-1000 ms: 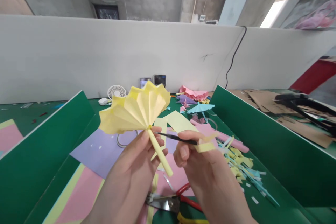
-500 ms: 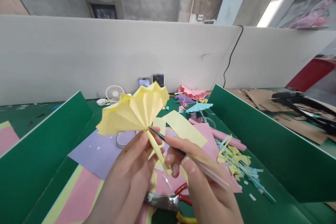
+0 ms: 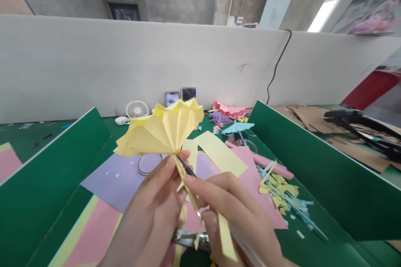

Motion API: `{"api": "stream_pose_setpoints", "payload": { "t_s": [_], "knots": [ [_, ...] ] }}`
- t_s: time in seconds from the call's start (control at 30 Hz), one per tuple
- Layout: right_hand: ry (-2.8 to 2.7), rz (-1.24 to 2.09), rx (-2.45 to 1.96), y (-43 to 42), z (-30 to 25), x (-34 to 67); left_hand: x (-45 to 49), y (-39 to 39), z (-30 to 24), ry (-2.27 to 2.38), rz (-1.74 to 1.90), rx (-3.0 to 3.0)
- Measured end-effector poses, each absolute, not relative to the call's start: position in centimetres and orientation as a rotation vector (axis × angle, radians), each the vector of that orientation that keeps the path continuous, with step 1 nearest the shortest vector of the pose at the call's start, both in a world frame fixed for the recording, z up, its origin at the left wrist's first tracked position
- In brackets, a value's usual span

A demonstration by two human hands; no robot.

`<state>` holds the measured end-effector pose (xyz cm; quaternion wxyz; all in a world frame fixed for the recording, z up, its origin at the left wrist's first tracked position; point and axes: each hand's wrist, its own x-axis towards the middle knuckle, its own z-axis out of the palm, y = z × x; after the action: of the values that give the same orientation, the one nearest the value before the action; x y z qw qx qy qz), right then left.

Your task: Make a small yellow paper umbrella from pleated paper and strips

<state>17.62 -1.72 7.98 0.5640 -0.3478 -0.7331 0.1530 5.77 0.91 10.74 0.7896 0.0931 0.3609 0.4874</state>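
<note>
My left hand (image 3: 153,212) is closed on the yellow paper stick (image 3: 185,183) of a pleated yellow paper umbrella (image 3: 163,131), held up over the table. My right hand (image 3: 232,212) pinches a thin black-tipped brush (image 3: 185,167) whose tip touches the stick just under the canopy. A yellow paper strip (image 3: 226,238) hangs from the right hand's fingers.
Green dividers stand at left (image 3: 46,183) and right (image 3: 313,167). Purple paper (image 3: 115,179), pink paper (image 3: 94,233) and yellow paper (image 3: 219,154) sheets lie on the table, with paper scraps (image 3: 282,196) at right. Pliers (image 3: 191,240) lie under my hands. A small fan (image 3: 137,109) and other paper umbrellas (image 3: 232,123) sit behind.
My right hand has moved left and down toward the umbrella's stick, turning the brush until its tip meets the stick. The umbrella has tilted slightly.
</note>
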Motion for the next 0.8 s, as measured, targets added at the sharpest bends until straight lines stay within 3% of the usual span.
{"api": "stream_pose_setpoints", "payload": {
  "t_s": [0.37, 0.57, 0.8],
  "knots": [
    [-1.847, 0.067, -0.905, -1.7, 7.8, 17.1, 5.6, 1.0, 10.6, 0.564, 0.917, 0.010],
    [-1.777, -0.314, -0.894, -1.1, 8.3, 16.2, 5.0, 0.9, 9.6, 0.466, 0.886, -0.085],
    [-1.855, -0.518, -0.866, -0.9, 8.4, 16.2, 4.6, 1.1, 9.4, 0.662, 0.991, 0.153]
  ]
}}
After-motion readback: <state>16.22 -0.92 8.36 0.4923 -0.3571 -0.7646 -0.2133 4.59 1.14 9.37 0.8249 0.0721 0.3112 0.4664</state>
